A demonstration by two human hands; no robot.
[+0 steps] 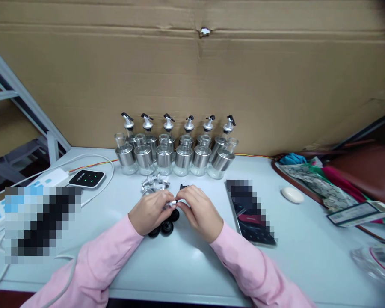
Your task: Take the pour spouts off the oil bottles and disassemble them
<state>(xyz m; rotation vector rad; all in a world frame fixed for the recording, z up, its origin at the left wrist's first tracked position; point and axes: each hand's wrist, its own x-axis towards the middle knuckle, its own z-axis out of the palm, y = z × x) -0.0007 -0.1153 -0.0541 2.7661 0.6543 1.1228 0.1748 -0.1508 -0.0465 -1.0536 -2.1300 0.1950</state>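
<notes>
My left hand is closed around a silver pourer spout, most of it hidden by the fingers. The fingers of my right hand pinch a small black piece at the spout's tip. Behind my left hand lies a pile of silver pourer spouts. Several round black stoppers sit on the table below the hands, and more small black parts lie partly hidden behind my right hand.
A front row of open-necked glass bottles with steel sleeves stands at the back; bottles behind carry pourer tops. A phone-like dark slab and white oval object are right. Left are a black-and-white device and cables. Cardboard walls the back.
</notes>
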